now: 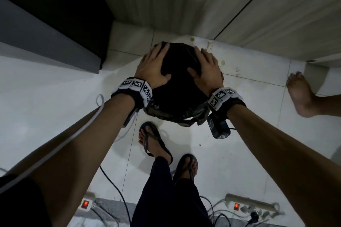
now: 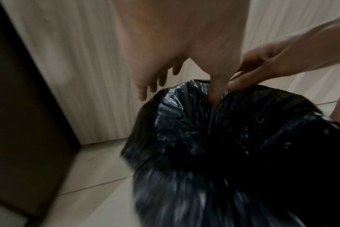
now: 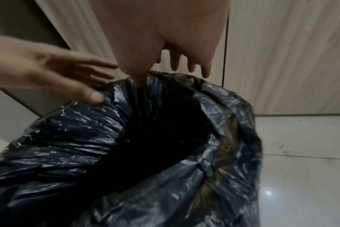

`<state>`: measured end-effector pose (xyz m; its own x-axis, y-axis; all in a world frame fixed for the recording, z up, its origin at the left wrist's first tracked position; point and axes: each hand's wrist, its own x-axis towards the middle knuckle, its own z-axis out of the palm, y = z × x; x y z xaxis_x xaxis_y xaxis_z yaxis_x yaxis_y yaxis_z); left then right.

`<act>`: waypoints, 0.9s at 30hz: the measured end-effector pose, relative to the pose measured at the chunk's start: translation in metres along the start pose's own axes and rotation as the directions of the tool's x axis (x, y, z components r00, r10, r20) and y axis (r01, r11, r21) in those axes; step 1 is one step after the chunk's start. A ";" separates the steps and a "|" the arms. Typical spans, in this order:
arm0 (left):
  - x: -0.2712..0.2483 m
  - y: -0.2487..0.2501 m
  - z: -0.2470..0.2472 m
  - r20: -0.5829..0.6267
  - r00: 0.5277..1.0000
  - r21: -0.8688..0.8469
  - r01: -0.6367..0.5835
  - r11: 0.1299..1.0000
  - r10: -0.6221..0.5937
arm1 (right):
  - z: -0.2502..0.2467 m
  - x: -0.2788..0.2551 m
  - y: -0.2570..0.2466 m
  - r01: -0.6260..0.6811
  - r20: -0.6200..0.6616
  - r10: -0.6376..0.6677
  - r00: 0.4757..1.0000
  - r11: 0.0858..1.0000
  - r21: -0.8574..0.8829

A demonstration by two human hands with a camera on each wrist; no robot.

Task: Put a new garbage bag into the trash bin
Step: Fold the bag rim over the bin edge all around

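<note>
Floor (image 1: 55, 83): pale tiles are seen throughout; the bin stands on them in the far corner, beside a wood-grain wall panel (image 1: 184, 2) and a dark cabinet (image 1: 46, 24) on the left.
Trash bin (image 1: 177, 114): it is almost wholly covered by the bag; only a mottled strip of its near rim is visible in the head view.
Garbage bag (image 3: 165, 169): black crinkled film is already seated in the bin, its mouth folded outward over the rim and its inside sunk into a dark hollow. The task is judged nearly finished, with only the far edge left to settle.
Left hand (image 1: 153, 66): it is spread, fingers straight and apart, laid along the left far rim; the thumb is turned inward onto the film. Nothing is pinched.
Right hand (image 1: 204, 68): it is likewise spread over the right far rim, the thumb dipped inside the mouth against the film, the fingers lying outside. No grip can be made out.
Risk, film: the thin plastic could be torn if it is stretched hard over the rim.
Risk, overhang: the folded edge could slip into the bin if too little film is left outside.
Risk, bin: it could be tipped or slid on the smooth tiles by uneven downward pressure.
Power strips (image 1: 249, 206): two are lying on the near floor with cables that could be caught by a foot.
</note>
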<state>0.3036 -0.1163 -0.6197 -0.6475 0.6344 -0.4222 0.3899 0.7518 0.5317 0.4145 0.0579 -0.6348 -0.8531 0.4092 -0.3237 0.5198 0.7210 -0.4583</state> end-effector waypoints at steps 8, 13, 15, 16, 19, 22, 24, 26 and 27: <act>0.060 -0.002 0.014 -0.067 0.998 -0.055 -0.022 0.998 0.019 | 0.021 0.027 0.015 -0.022 -0.025 0.024 0.999 0.997 0.073; 0.049 -0.019 0.023 -0.163 0.983 -0.203 0.053 0.978 -0.087 | 0.021 0.016 0.023 -0.096 -0.039 0.109 0.993 0.963 0.250; 0.036 -0.031 0.029 -0.148 0.980 -0.307 0.080 0.948 -0.130 | 0.026 0.008 0.027 -0.100 -0.041 0.115 0.993 0.956 0.274; 0.029 -0.036 0.032 -0.134 0.979 -0.360 0.098 0.928 -0.155 | 0.028 0.002 0.029 -0.100 -0.037 0.114 0.993 0.957 0.273; 0.009 -0.052 0.039 -0.121 0.962 -0.472 0.162 0.867 -0.246 | 0.035 -0.013 0.035 -0.114 0.002 0.117 0.993 0.965 0.235; -0.011 -0.060 0.049 -0.120 0.944 -0.546 0.196 0.814 -0.308 | 0.040 -0.028 0.036 -0.160 0.052 0.154 0.987 0.972 0.172; -0.026 -0.063 0.055 -0.104 0.930 -0.602 0.224 0.766 -0.354 | 0.043 -0.035 0.034 -0.188 0.082 0.177 0.981 0.970 0.157; -0.039 -0.066 0.061 -0.080 0.907 -0.636 0.273 0.722 -0.413 | 0.042 -0.037 0.031 -0.203 0.102 0.188 0.977 0.965 0.167; -0.044 -0.067 0.063 -0.077 0.895 -0.619 0.303 0.724 -0.440 | 0.041 -0.037 0.029 -0.202 0.103 0.187 0.977 0.965 0.165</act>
<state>0.3467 -0.1830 -0.6827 -0.8015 0.2227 -0.5550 -0.3191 0.6256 0.7119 0.4630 0.0405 -0.6701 -0.7315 0.4768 -0.4874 0.6818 0.5209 -0.5137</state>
